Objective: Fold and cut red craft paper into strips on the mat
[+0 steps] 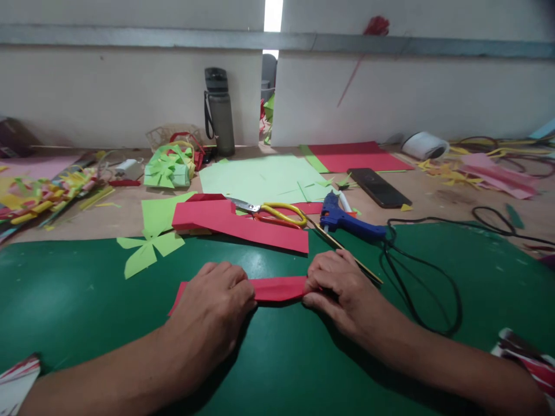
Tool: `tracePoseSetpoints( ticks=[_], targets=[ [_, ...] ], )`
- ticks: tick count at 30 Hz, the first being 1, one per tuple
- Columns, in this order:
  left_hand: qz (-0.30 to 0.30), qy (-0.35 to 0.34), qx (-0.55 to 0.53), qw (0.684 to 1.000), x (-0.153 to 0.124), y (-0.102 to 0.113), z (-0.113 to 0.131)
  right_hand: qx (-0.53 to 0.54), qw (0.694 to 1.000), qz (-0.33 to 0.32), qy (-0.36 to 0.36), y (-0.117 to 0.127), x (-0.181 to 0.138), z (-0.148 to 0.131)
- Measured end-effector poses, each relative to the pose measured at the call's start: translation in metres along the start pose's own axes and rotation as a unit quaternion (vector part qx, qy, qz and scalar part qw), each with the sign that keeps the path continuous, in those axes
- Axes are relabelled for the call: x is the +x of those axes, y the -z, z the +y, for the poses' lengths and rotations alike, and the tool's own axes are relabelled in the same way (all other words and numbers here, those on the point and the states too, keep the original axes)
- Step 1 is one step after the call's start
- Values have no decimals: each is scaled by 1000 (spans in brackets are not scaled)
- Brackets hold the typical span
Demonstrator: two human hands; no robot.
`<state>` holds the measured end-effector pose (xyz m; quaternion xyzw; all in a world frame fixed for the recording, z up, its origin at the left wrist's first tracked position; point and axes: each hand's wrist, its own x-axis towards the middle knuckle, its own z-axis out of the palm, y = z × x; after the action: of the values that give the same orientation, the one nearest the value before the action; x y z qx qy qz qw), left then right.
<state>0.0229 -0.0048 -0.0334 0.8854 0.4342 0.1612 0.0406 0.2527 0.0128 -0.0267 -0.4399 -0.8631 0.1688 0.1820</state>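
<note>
A narrow folded strip of red paper lies on the green cutting mat. My left hand covers the strip's left part, fingers curled and pressing it down. My right hand pinches the strip's right end against the mat. A thin wooden stick runs just behind my right hand.
Behind the strip lie a larger red paper piece, yellow-handled scissors, a blue glue gun with black cord, green cutouts, a phone, a grey bottle, tape roll and paper scraps at both sides.
</note>
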Motion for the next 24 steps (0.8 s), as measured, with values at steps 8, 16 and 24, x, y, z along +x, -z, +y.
tracePoseSetpoints(
  ticks=[8, 16, 24],
  targets=[
    [-33, 43, 20, 998, 8, 4, -2, 23, 999, 0, -35, 2, 3, -3],
    [-106, 69, 51, 991, 20, 13, -1, -34, 998, 11, -41, -1, 5, 0],
    [-116, 61, 106, 986, 20, 8, 1, -41, 998, -15, -54, 2, 8, -1]
  ],
)
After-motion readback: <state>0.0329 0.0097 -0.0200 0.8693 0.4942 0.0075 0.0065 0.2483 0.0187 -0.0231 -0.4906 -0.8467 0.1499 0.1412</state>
